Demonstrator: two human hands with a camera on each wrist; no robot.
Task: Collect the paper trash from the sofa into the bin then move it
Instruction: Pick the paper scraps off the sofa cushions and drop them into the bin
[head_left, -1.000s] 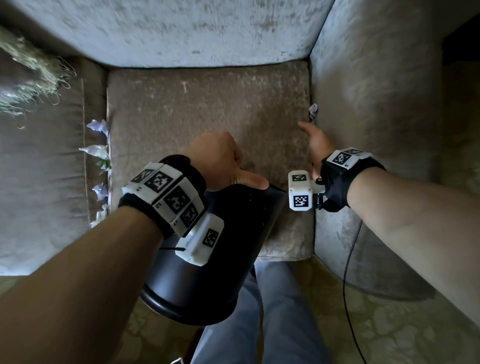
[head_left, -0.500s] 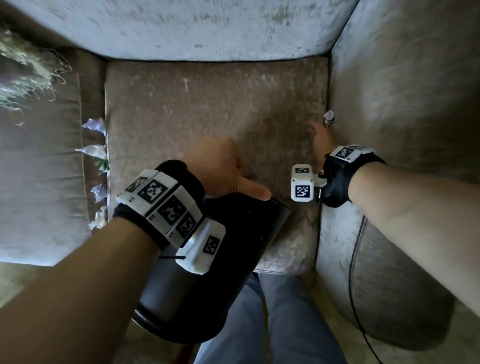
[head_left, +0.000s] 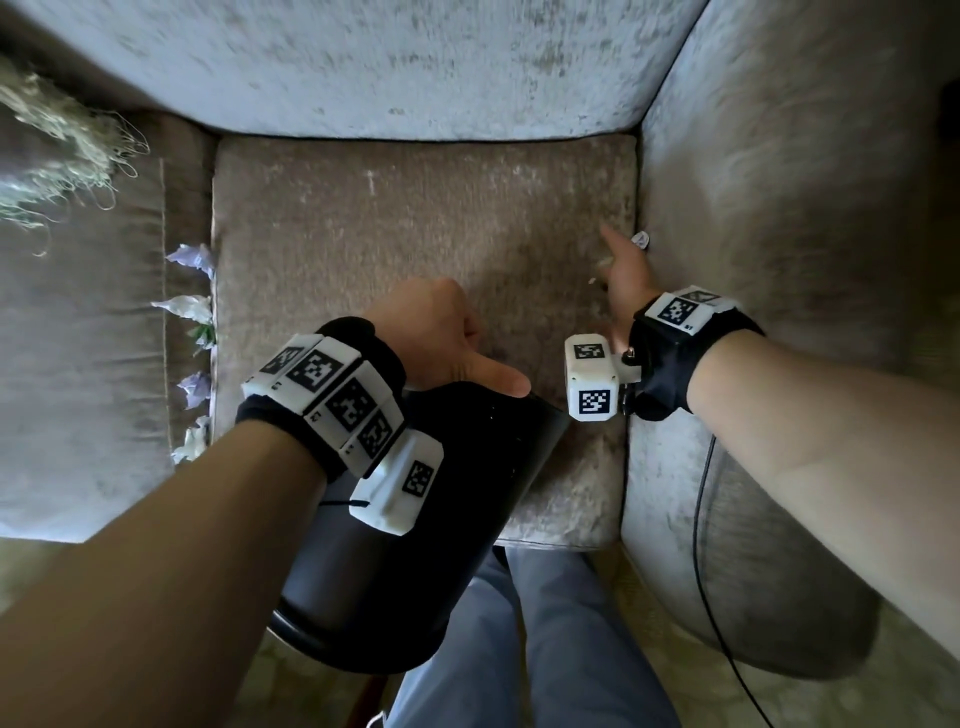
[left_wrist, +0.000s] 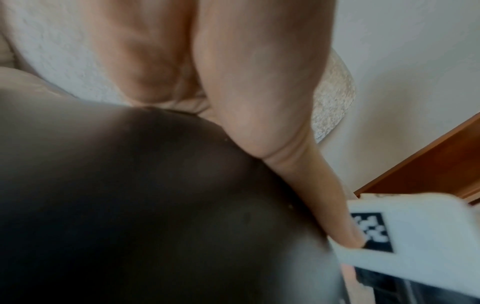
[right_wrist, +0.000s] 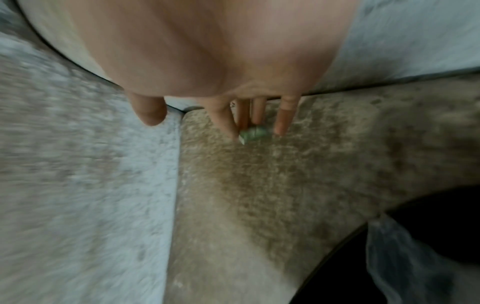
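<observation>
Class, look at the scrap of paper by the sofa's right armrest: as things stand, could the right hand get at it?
Probably yes. The right hand is open, its fingertips already at the green paper scrap on the seat cushion, with nothing lying between. The left hand holds the bin clear of it.

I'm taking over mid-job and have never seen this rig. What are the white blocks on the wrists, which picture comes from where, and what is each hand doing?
No machine here: a person works bare-handed. The white blocks with black squares are cameras and markers strapped to each wrist.

The wide picture comes from a head camera looking down at a sofa seat. The other two look along each hand.

The left hand has its grip on the rim of a black bin, tilted against the seat's front edge; the left wrist view shows the thumb lying on it.

The right hand reaches, fingers extended, to a small greenish paper scrap on the cushion by the armrest. Fingertips touch it; it is not lifted yet.

More paper scraps sit in the gap at the cushion's left.
</observation>
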